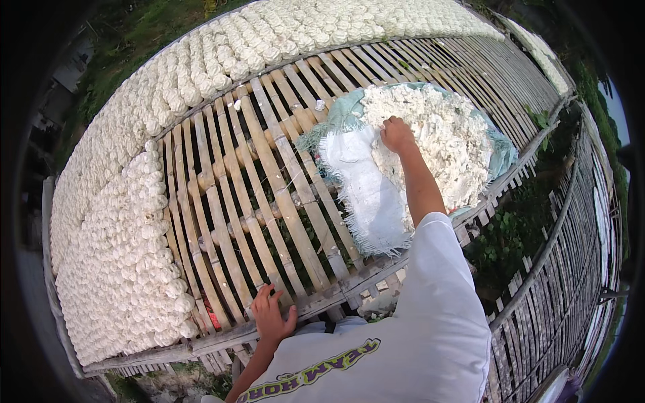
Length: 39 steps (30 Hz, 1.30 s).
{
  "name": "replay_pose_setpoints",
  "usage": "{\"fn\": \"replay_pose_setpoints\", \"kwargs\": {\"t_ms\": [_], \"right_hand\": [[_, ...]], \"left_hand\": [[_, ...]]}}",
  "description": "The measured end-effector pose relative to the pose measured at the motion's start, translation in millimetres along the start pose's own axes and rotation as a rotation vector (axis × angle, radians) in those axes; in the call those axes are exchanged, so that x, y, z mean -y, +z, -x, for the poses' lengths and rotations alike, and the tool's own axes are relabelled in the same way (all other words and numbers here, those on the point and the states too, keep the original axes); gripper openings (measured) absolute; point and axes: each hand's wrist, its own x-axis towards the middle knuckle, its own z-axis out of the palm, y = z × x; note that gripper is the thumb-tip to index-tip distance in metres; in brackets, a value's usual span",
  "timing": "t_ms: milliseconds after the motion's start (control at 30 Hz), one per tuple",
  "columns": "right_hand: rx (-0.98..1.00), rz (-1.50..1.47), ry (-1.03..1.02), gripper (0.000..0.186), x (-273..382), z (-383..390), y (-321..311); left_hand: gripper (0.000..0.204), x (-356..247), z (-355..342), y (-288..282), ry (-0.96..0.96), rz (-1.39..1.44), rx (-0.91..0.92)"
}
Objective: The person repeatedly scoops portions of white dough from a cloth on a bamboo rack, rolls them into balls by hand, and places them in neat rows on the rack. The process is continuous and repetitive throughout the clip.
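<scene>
My right hand (398, 134) reaches over a heap of white, crumbly, moist-looking pulp (443, 134). Its fingers are curled down at the heap's left side, beside a white woven sack flap (354, 171) with frayed edges. What lies under those fingers is hidden. A teal woven sheet (500, 149) shows around the pulp's rim. My left hand (272, 314) is at the near edge of a bamboo slat rack (289, 221), fingers spread and holding nothing.
Rows of white, rounded lumps (121, 269) cover the rack's left side and its far side. Wide gaps separate the slats. Loose white crumbs lie on some slats. At the right stands another slatted rack (551, 289), with green plants (504, 242) between the two.
</scene>
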Motion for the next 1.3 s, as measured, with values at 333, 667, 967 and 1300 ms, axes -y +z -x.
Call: {"fn": "replay_pose_setpoints", "kwargs": {"t_ms": [333,667,967,1300], "right_hand": [[0.420,0.122,-0.020,0.073,-5.4,-26.2,-2.0],[0.341,-0.056,-0.202,0.076,-12.6,23.5,-6.4],[0.086,-0.516,0.067,0.059,-25.5,55.0,-8.1],[-0.272,-1.467,0.433,0.057,2.5,112.7,-11.7]], "left_hand": [[0.043,0.4,-3.7,-0.1,-0.049,-0.015,0.050],[0.038,0.4,-2.7,2.7,-0.090,0.022,0.068],[0.031,-0.3,-2.3,2.1,-0.048,0.045,0.022],[0.027,-3.3,-4.5,-2.4,-0.023,0.044,0.021]]}}
